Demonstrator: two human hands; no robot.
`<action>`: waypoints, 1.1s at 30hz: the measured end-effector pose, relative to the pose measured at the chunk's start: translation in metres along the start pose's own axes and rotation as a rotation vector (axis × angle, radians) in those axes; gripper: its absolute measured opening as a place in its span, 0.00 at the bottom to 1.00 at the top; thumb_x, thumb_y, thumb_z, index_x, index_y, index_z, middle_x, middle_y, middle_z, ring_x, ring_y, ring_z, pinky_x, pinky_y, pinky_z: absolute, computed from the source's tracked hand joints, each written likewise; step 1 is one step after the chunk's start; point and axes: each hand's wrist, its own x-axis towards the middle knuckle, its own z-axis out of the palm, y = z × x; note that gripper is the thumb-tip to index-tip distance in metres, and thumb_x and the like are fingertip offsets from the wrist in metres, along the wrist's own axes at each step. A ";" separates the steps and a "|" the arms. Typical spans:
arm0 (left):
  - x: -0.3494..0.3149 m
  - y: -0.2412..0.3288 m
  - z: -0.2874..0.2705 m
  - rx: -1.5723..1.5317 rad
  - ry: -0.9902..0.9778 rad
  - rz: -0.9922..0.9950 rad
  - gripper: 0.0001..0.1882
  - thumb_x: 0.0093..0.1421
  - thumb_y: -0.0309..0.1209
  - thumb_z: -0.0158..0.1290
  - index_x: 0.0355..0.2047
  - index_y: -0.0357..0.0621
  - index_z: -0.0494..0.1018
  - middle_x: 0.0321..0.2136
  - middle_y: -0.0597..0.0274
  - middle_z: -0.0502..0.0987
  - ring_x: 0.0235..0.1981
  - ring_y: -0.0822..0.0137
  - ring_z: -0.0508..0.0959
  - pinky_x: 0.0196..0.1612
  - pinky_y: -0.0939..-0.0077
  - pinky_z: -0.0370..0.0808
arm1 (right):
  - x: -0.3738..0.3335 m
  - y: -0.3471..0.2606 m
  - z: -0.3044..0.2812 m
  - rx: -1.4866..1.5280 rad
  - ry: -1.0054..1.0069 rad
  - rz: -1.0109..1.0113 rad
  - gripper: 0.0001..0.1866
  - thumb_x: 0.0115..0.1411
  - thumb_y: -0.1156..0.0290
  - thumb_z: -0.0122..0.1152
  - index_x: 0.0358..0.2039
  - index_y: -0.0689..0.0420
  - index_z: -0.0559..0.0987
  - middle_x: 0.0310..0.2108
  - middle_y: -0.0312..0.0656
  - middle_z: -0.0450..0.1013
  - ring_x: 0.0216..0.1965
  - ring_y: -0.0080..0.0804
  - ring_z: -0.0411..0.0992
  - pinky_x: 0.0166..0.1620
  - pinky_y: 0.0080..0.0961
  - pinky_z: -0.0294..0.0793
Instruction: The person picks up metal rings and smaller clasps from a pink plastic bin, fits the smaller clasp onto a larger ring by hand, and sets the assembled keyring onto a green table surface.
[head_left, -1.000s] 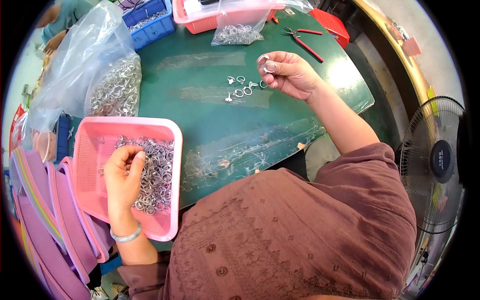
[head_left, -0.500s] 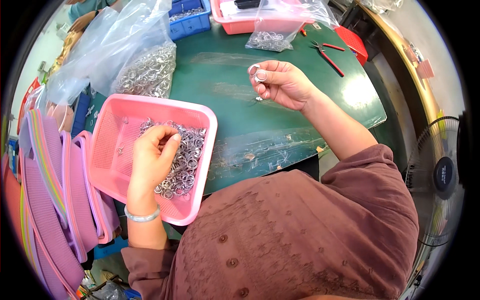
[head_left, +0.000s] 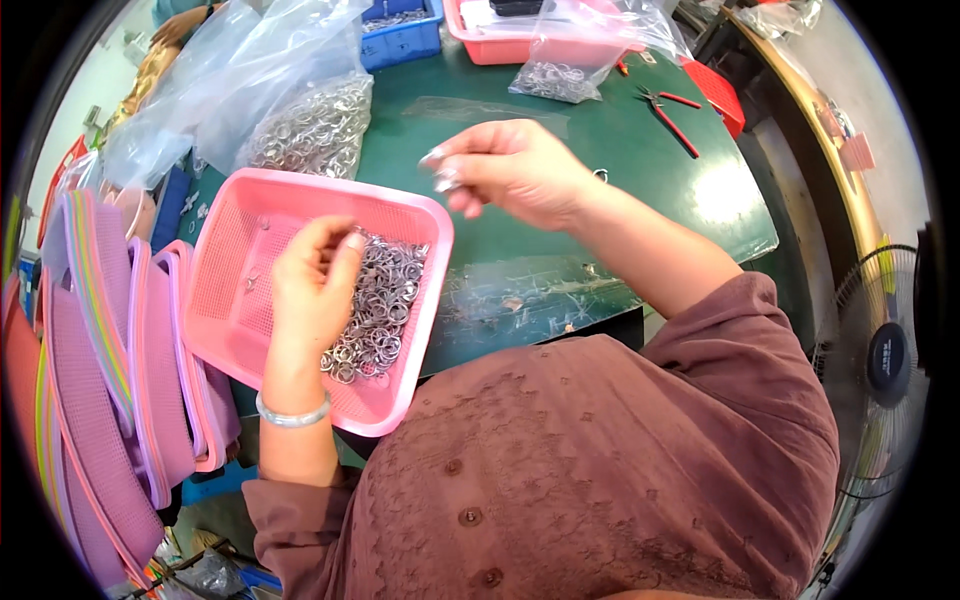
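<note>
A pink plastic basket (head_left: 427, 330) holds a heap of small silvery metal rings (head_left: 385, 310), gathered along its right side. Over that heap is my left hand (head_left: 318, 275), thumb and fingers curled together; what they hold, if anything, is hidden. My right hand (head_left: 510, 175) hovers above the table just past the basket's far right corner. Between its thumb and fingertips it pinches shiny metal rings (head_left: 446, 180), smeared by motion. One loose ring (head_left: 600, 175) lies by my right wrist on the green table (head_left: 520, 285).
A large clear bag of rings (head_left: 315, 130) stands beyond the basket, with a smaller bag (head_left: 557, 80) at the back. Red-handled pliers (head_left: 670, 122) lie far right. Blue (head_left: 400, 45) and pink (head_left: 480, 48) bins line the far side. Purple webbing (head_left: 110, 400) hangs at left.
My right hand has moved left with the rings, closer to the basket. My left hand stays over the heap, its fingers still curled. The whole view has shifted slightly.
</note>
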 end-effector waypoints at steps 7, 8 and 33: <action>0.005 0.002 -0.008 -0.217 0.225 0.035 0.10 0.59 0.25 0.45 0.40 0.36 0.69 0.31 0.68 0.71 0.31 0.80 0.68 0.36 0.87 0.66 | -0.004 0.003 0.015 -1.021 -0.079 -0.527 0.13 0.54 0.77 0.50 0.40 0.64 0.74 0.33 0.48 0.74 0.35 0.34 0.74 0.38 0.26 0.73; 0.004 0.003 -0.008 -0.191 0.216 0.033 0.10 0.58 0.25 0.46 0.40 0.36 0.69 0.31 0.68 0.71 0.31 0.80 0.68 0.35 0.87 0.66 | -0.003 -0.003 0.003 -1.075 -0.036 -0.552 0.13 0.53 0.77 0.49 0.40 0.63 0.74 0.33 0.48 0.74 0.36 0.33 0.74 0.38 0.26 0.73; 0.002 0.000 -0.006 -0.141 0.069 -0.032 0.08 0.56 0.25 0.50 0.35 0.36 0.71 0.28 0.70 0.72 0.27 0.82 0.67 0.31 0.89 0.65 | -0.048 0.022 -0.139 -1.416 0.363 -0.145 0.12 0.47 0.82 0.52 0.34 0.60 0.75 0.29 0.45 0.70 0.30 0.40 0.69 0.37 0.28 0.70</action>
